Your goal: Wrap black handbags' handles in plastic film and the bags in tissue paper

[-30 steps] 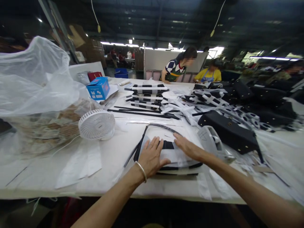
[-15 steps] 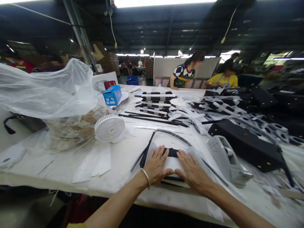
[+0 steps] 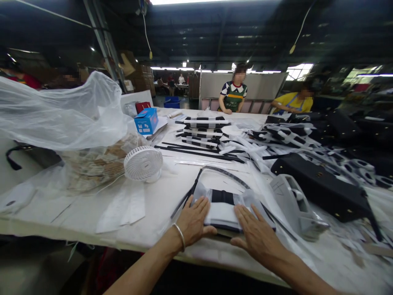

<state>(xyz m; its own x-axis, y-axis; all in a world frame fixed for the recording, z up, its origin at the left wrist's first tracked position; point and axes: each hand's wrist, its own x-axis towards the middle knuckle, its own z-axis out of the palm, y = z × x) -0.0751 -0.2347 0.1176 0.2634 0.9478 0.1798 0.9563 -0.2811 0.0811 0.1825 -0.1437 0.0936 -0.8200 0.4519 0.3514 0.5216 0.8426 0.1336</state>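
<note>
On the table edge in front of me lies a black bag (image 3: 223,196) partly covered by white wrapping sheet (image 3: 223,212). Its long black strap (image 3: 225,171) arches behind it on the tabletop. My left hand (image 3: 195,219) rests flat on the wrapping's left side, fingers stretched out, a bangle on the wrist. My right hand (image 3: 256,225) lies flat on the right side with its fingers spread. Neither hand grips anything. Both palms hide the lower corners of the bag.
A white fan (image 3: 143,164) and a clear plastic sack (image 3: 98,164) stand left, near a blue box (image 3: 146,121). Wrapped black pieces (image 3: 203,132) are stacked behind. To the right are a tape dispenser (image 3: 290,200) and a large black bag (image 3: 319,186). Two co-workers are across the table.
My hands have slid apart and toward me, uncovering more of the black strip and white sheet. The co-worker in green across the table has turned and straightened.
</note>
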